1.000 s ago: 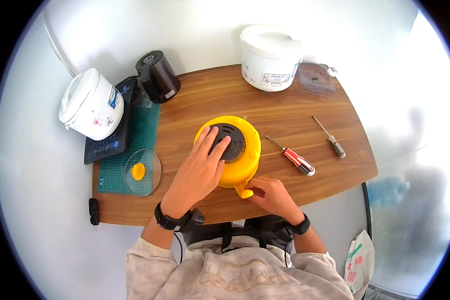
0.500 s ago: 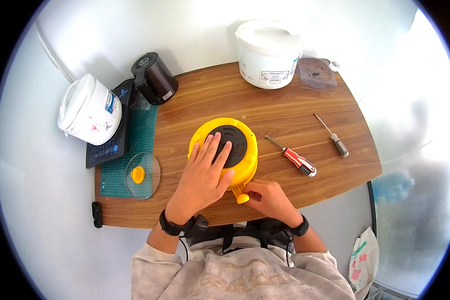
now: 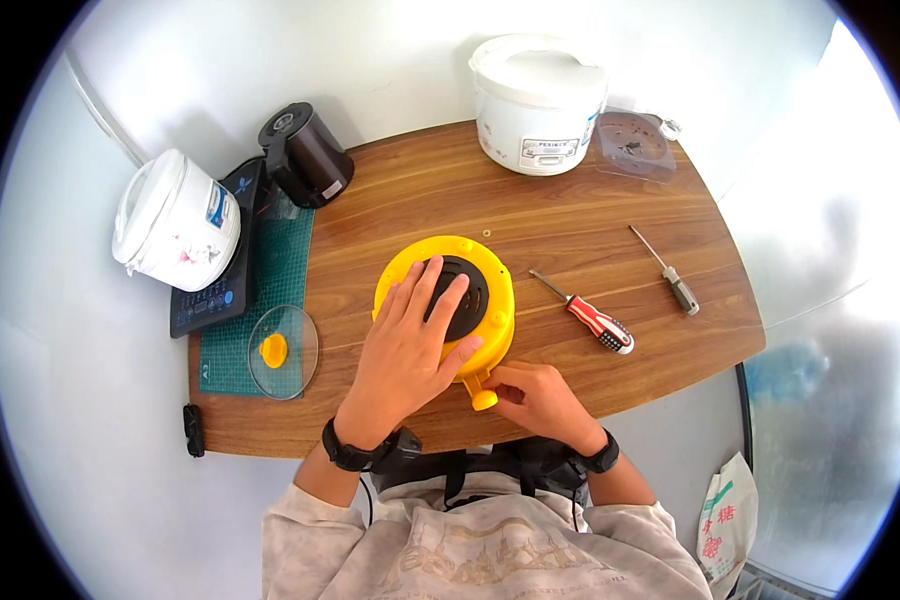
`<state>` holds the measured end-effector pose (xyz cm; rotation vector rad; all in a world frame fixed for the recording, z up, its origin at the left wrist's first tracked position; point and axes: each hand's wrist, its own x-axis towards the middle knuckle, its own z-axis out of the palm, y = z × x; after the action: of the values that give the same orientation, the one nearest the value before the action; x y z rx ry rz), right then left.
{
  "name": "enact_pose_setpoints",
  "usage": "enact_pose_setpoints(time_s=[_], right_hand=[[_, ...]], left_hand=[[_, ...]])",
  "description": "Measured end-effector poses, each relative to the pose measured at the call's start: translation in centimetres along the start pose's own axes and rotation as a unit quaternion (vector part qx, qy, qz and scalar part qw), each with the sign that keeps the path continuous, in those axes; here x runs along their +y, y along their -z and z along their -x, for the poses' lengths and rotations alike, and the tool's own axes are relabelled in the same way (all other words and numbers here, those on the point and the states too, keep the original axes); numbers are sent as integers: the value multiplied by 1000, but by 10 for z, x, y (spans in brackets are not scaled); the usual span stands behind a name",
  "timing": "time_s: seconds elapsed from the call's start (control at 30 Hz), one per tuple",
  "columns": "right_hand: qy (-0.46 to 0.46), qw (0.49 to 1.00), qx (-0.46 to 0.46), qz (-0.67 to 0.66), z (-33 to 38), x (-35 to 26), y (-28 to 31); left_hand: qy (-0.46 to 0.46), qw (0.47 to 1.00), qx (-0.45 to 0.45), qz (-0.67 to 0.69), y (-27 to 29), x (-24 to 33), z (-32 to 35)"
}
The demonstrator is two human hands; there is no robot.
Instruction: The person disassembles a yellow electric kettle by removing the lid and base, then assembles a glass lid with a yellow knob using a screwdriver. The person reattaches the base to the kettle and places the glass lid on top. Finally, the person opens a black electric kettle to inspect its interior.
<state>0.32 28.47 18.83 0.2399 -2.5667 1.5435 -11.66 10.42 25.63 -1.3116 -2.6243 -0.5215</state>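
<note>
A round yellow appliance [image 3: 503, 322], apparently a small electric cooker turned upside down, rests near the table's front edge. Its black slotted base plate [image 3: 467, 313] faces up. My left hand [image 3: 402, 340] lies over the base and rim, fingers stretched out and thumb apart. From the near side of the body a yellow arm with a rounded knob [image 3: 484, 400] sticks out. Beside that knob, on its right, my right hand [image 3: 538, 398] is closed with curled fingers; its fingertips are partly hidden, and I cannot see what is between them.
On the right lie a red-and-white screwdriver [image 3: 600, 325] and a grey-handled screwdriver [image 3: 678, 290]. Left are a glass lid [image 3: 295, 375], a green cutting mat [image 3: 225, 365], an induction cooker [image 3: 195, 312], a white pot [image 3: 185, 235] and a kettle [image 3: 320, 165]. A rice cooker [image 3: 515, 115] and plastic tray [image 3: 635, 150] stand behind.
Both hands keep their places at the yellow appliance. The left hand's fingers have shifted slightly over the base; otherwise the view has moved only a little.
</note>
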Motion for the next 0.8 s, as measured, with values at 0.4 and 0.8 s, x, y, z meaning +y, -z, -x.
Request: enact_pose_setpoints(time_s=[0.4,0.8], right_hand=[[-28,1000,-10,-11,1,3,0],[-46,998,-39,-23,-2,-1,6]], left_hand=[[18,999,27,-17,-5,2,3],[15,998,31,-52,-12,6,6]])
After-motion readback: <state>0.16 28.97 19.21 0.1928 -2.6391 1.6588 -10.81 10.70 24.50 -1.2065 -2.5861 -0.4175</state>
